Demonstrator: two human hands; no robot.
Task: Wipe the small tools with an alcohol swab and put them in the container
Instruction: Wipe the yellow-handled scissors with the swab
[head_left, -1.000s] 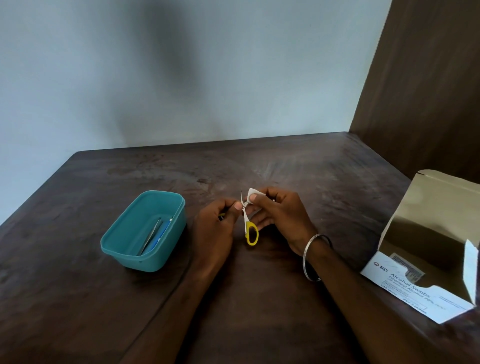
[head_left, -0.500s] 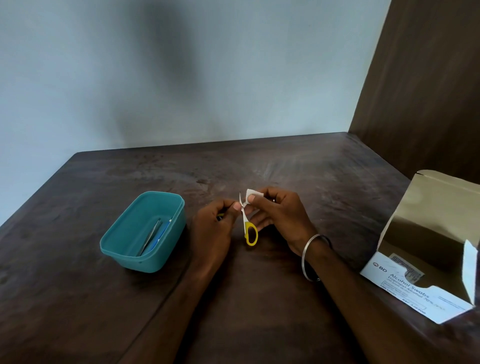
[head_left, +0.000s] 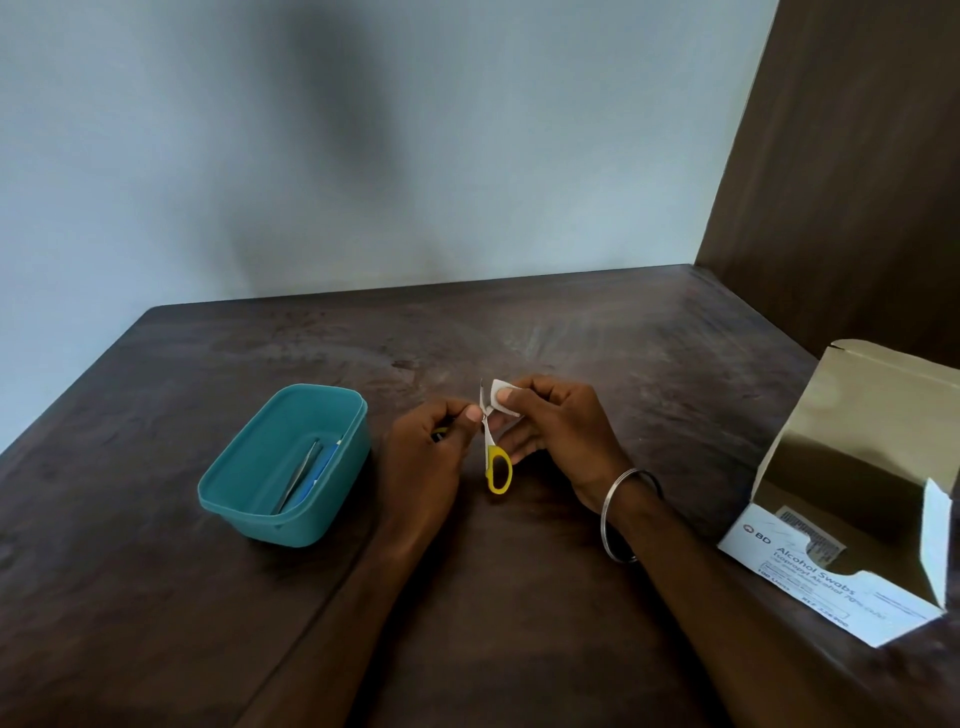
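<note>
Left hand (head_left: 434, 441) grip pinches scissors (head_left: 493, 457), long axis near-far; right hand (head_left: 550, 431) pinches swab (head_left: 501, 397) on blade. Container (head_left: 234, 499) left, nearer left hand.

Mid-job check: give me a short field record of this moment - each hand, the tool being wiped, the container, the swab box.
left hand: holds small yellow-handled scissors, blades up
right hand: pinches white alcohol swab against the blades
container: teal plastic tub on dark wooden table, left of the hands; slim metal tool and blue-handled tool inside
swab box: open white cardboard box, far right
stage: scissors not yet in tub
</note>
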